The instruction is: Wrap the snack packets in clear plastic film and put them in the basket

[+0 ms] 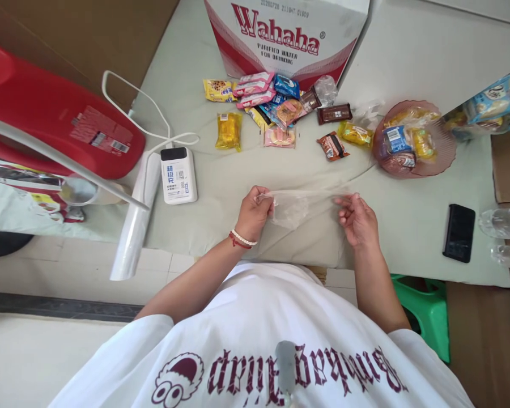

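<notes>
Far left: roll of clear plastic film (132, 226) lying off table edge, white power bank (178, 174) beside it. Left hand (255, 212): fingers curled shut, pinching left edge of thin clear plastic bag (289, 208). Bag stretched between both hands, just above pale table cloth (221, 192). Likely feather-light, limp, slippery, easily torn; best gripped at rim edges. Right hand (357, 218): fingertips lightly pinching right edge, other fingers loose. Beyond: scattered wrapped snacks (276, 107), pink glass bowl (444, 153). Far right: black phone (459, 232).

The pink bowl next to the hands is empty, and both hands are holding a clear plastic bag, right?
Not quite. The head view shows the pink bowl has wrapped snacks in it. The rest is right: the left hand and right hand hold a clear plastic bag between them.
</notes>
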Available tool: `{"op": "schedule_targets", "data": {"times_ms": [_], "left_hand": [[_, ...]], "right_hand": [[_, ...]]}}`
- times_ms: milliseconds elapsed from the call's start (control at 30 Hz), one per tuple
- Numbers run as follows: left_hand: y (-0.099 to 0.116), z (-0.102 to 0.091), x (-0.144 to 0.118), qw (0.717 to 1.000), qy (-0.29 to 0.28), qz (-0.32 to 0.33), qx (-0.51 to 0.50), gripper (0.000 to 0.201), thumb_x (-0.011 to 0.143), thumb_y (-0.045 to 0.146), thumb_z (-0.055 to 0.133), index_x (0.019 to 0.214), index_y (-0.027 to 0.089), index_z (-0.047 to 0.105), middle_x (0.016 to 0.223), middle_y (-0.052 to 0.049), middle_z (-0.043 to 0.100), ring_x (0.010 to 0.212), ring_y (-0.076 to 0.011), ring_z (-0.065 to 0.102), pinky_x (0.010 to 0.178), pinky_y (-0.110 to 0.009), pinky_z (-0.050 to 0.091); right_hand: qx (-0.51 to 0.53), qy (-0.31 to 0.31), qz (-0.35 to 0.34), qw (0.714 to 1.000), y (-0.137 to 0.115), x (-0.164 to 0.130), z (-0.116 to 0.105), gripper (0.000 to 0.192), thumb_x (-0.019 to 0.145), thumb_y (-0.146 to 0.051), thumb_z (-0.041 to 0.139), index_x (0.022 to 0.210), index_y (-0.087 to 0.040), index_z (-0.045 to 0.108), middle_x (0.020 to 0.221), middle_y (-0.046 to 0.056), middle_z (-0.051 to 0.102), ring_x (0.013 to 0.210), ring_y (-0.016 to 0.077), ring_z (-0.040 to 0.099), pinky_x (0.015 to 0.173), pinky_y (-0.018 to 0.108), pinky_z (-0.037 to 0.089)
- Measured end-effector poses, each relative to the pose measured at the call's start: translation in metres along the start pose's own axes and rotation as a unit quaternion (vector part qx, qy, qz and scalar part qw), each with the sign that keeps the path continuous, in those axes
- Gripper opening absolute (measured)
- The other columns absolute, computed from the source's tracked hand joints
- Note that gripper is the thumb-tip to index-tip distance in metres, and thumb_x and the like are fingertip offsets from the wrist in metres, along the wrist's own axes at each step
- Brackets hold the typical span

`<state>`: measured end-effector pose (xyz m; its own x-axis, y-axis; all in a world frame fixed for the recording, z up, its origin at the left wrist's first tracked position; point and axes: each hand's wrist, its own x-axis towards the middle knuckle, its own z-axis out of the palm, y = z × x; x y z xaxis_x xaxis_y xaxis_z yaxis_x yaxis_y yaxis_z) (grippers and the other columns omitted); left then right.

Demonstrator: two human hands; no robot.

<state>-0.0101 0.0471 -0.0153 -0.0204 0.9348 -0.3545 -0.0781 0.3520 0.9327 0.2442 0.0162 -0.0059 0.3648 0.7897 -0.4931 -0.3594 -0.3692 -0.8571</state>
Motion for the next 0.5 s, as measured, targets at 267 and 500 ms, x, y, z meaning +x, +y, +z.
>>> {"op": "schedule_targets", "data": {"times_ms": [267,500], "left_hand": [[-0.008,0.014,-0.018,0.993,-0.061,0.059,0.086,0.034,0.089,0.049,0.061,0.070,0.023,0.052,0.057,0.005,0.051,0.056,-0.0123,0.044,0.059,-0.027,0.036],[-0.010,-0.010,-0.009,0.994,0.020,-0.101,0.028,0.041,0.088,0.056,0.054,0.066,0.022,0.056,0.047,0.005,0.043,0.043,-0.0113,0.036,0.047,-0.028,0.027]], "right_hand": [[-0.075,-0.099,0.058,0.991,0.022,-0.012,0.053,0.050,0.064,-0.048,0.089,0.097,-0.021,0.064,0.087,0.003,0.074,0.046,0.0047,0.038,0.037,0.020,0.021],[-0.084,-0.112,0.039,0.989,0.023,0.007,0.062,0.026,0.065,-0.037,0.079,0.075,-0.019,0.062,0.060,-0.006,0.047,0.047,0.0053,0.026,0.042,0.023,0.015]]}}
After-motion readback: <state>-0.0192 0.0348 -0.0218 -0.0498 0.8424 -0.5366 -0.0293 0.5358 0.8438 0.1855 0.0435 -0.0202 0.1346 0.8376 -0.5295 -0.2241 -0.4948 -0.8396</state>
